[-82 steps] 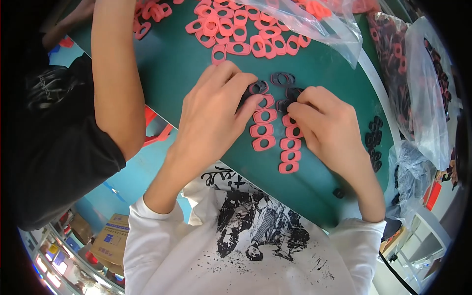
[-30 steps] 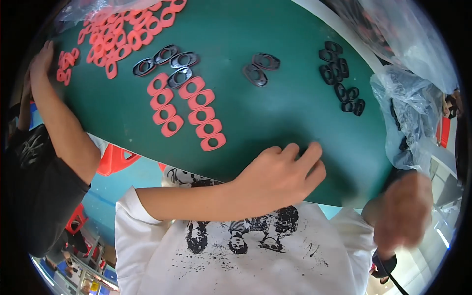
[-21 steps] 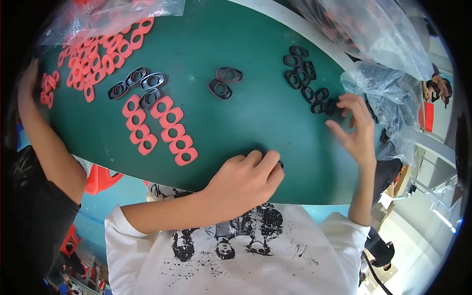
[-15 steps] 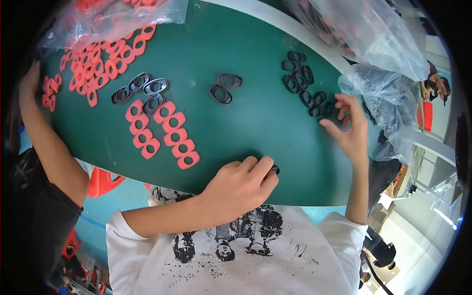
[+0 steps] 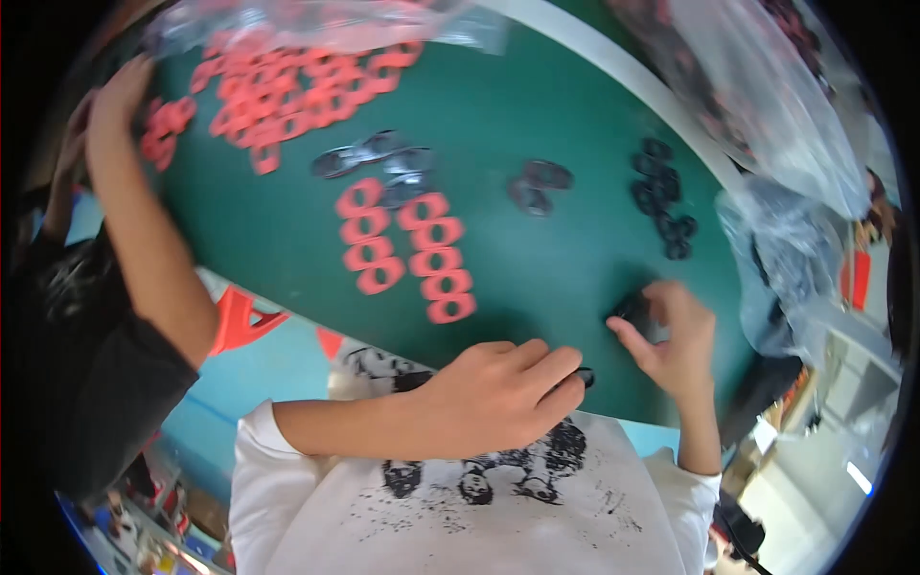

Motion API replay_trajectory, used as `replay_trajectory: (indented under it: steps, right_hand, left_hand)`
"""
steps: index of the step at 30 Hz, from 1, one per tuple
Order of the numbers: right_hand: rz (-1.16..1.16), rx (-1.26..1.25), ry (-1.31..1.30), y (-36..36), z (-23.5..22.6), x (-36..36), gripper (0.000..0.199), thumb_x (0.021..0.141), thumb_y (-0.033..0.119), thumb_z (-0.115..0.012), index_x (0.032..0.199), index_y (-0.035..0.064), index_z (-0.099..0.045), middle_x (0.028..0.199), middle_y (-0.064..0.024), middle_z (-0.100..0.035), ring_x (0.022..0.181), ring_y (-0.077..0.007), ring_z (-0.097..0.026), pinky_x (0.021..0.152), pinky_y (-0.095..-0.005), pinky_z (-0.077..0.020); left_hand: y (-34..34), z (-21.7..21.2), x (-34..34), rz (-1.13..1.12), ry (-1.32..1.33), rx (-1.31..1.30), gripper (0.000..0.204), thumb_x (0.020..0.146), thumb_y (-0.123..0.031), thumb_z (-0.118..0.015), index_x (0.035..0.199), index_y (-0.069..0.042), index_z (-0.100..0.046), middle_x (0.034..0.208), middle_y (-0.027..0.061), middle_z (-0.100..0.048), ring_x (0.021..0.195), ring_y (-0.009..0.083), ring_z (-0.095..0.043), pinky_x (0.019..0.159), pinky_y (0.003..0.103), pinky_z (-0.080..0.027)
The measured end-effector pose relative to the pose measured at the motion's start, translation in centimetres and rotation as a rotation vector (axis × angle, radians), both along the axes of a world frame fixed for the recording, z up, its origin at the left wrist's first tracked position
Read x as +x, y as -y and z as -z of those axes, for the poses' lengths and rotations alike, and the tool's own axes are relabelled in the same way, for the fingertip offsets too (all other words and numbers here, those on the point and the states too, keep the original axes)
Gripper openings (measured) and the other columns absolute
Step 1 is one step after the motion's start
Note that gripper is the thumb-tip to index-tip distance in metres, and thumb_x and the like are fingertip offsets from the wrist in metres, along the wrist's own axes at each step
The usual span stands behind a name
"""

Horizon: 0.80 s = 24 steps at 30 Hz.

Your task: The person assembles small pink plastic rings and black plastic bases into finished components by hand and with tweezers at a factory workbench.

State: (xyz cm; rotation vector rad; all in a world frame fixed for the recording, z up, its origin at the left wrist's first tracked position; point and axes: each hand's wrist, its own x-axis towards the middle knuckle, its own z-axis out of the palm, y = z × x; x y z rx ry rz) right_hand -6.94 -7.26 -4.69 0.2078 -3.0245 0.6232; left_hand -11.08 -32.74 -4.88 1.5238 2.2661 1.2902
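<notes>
My left hand [image 5: 513, 398] is closed above the table's near edge. A small black part [image 5: 587, 377] sticks out past its fingers. To the right, my right hand [image 5: 678, 335] pinches a black oval ring piece [image 5: 631, 307] between thumb and fingers, blurred by motion. Farther back lies a cluster of black oval ring pieces [image 5: 659, 192]. Two more dark ring pieces [image 5: 544, 175] rest mid-table. Left of them, several glossy dark pieces [image 5: 407, 160] lie behind two rows of flat red oval rings [image 5: 443, 260].
Many loose red rings [image 5: 287, 91] lie at the far left below a clear plastic bag [image 5: 335, 27]. Another person's arm [image 5: 144, 201] reaches over the left end. Plastic bags [image 5: 781, 259] hang along the right rim of the green table [image 5: 556, 259].
My right hand has moved from beside the black cluster toward me, with a black ring piece now in its fingers. My left hand stays closed. The whole view has shifted.
</notes>
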Motion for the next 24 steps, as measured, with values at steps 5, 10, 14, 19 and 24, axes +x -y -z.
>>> replay_trajectory:
  steps: [5,10,14,19,24]
  right_hand:
    - [0.063,0.026,0.167,1.5,0.0,-0.8,0.059,0.062,0.047,-0.087,0.088,0.0047,-0.054,0.065,-0.0048,-0.05,0.054,-0.0159,-0.047,0.05,-0.029,-0.0399]
    - [-0.123,-0.15,0.03,3.5,-0.9,-3.2,0.05,0.063,0.027,-0.089,0.092,0.0025,-0.056,0.081,-0.01,-0.057,0.062,-0.0207,-0.054,0.054,-0.0303,-0.0446]
    - [-0.305,-0.106,0.117,2.5,-0.9,-3.0,0.039,0.065,0.008,-0.084,0.093,0.0012,-0.058,0.093,-0.012,-0.059,0.07,-0.025,-0.059,0.057,-0.0331,-0.0478]
    - [-0.295,-0.193,0.065,4.0,-1.2,-3.7,0.024,0.069,-0.004,-0.076,0.087,0.0017,-0.061,0.092,-0.0122,-0.059,0.072,-0.0256,-0.061,0.056,-0.0339,-0.0486]
    - [-0.402,-0.145,0.106,4.4,-1.2,-4.6,0.025,0.07,0.0,-0.078,0.089,0.0023,-0.063,0.088,-0.0115,-0.06,0.066,-0.0258,-0.059,0.055,-0.0344,-0.0475]
  left_hand:
    - [8.0,0.6,-4.1,-0.552,-0.082,-0.015,0.022,0.07,0.002,-0.072,0.091,0.001,-0.065,0.096,0.0112,-0.063,0.075,0.0213,-0.065,0.057,0.032,-0.052]
    - [9.5,0.4,-5.7,-0.821,-0.073,-0.123,0.018,0.077,0.006,-0.071,0.093,0.001,-0.066,0.091,0.0091,-0.053,0.072,0.0193,-0.059,0.059,0.031,-0.048]
    - [8.4,1.1,-6.8,-0.824,-0.028,-0.189,0.014,0.079,0.001,-0.071,0.092,0.0,-0.067,0.092,0.0073,-0.054,0.064,0.0203,-0.058,0.058,0.032,-0.046]
    - [8.1,0.4,-7.0,-0.793,-0.025,-0.272,0.014,0.078,0.0,-0.072,0.09,-0.001,-0.067,0.092,0.0071,-0.055,0.065,0.0219,-0.059,0.059,0.034,-0.046]
    - [8.7,-0.5,-7.6,-0.752,-0.042,-0.314,0.012,0.077,0.0,-0.071,0.088,-0.001,-0.067,0.091,0.0067,-0.055,0.066,0.0233,-0.059,0.059,0.037,-0.046]
